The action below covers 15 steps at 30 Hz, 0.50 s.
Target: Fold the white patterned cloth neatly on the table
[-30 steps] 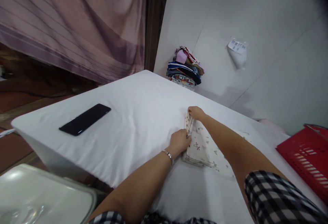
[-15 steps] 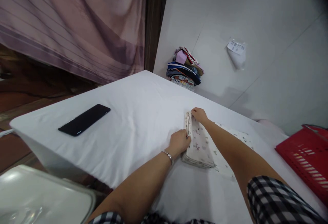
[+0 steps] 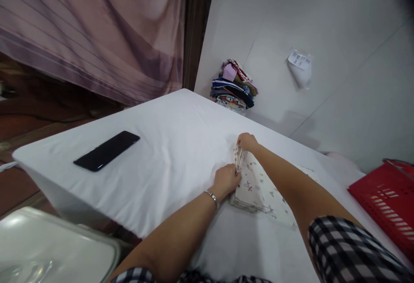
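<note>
The worktop [image 3: 181, 145], smooth white cloth with soft wrinkles, bears a flat, glossy black phone [image 3: 107, 151] well left of the thin, pleated, patterned cloth [image 3: 250, 183]. Left hand [image 3: 226, 178] and right hand [image 3: 248, 141] close narrowly, pinching the cloth's layered left edge, with open white surface between it and the phone.

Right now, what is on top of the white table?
On the white table lie a flat black device and a patterned cloth, pinched by the left hand and right hand. The right forearm covers part of the cloth; what lies under it there can't be seen.
</note>
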Motion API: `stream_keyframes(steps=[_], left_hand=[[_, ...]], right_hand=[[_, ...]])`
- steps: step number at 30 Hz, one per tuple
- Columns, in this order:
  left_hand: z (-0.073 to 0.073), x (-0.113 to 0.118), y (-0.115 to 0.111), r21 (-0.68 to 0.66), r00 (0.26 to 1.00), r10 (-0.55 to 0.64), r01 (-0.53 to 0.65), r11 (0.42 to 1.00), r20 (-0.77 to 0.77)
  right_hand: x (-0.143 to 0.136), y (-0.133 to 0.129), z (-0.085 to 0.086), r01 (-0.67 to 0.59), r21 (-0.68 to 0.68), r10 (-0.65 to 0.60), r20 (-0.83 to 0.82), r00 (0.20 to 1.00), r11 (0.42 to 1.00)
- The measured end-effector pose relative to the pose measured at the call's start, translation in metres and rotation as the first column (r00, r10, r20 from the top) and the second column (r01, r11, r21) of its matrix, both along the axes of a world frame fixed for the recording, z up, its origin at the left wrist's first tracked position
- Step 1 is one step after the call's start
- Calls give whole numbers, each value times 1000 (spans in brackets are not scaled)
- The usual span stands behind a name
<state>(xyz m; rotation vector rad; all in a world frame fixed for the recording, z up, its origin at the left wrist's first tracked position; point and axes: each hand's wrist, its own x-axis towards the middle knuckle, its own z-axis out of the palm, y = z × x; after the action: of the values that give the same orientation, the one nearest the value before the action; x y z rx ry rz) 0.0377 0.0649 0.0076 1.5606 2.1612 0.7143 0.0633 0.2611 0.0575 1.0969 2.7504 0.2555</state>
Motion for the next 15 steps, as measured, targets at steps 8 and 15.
stream_keyframes(steps=[8,15], left_hand=[[-2,0,1,19,1000,0,0,1000,-5],[-6,0,2,34,1000,-1,2,999,-21]], right_hand=[[2,-9,1,-56,142,37,130,991,988],[6,-6,-6,-111,183,78,182,980,977]])
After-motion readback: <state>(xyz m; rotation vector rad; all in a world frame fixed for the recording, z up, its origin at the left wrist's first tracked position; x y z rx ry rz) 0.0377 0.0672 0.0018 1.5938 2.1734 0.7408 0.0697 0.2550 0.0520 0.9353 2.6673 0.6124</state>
